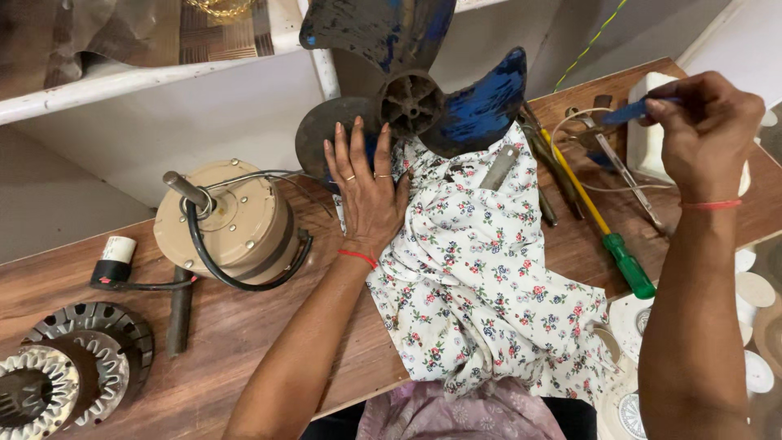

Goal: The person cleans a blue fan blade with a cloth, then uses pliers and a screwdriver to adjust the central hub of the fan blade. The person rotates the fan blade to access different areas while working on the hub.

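Note:
My left hand [366, 187] lies flat, fingers spread, on the edge of a white floral cloth [481, 277] and against a dark blue fan blade [407, 90] that rests on the cloth. My right hand [705, 130] is raised at the far right, fingers pinched around a small blue-handled tool [631, 110]. Beneath it are a white box [652, 138] and a loop of wire [586, 155]. A beige fan motor [232, 224] with a black cable sits left of my left hand.
A screwdriver [607, 232] with a yellow shaft and green handle lies right of the cloth, beside other metal tools [542, 171]. Slotted metal motor parts [77, 358] sit at the near left on the wooden table [269, 334]. White discs [753, 326] lie at the right edge.

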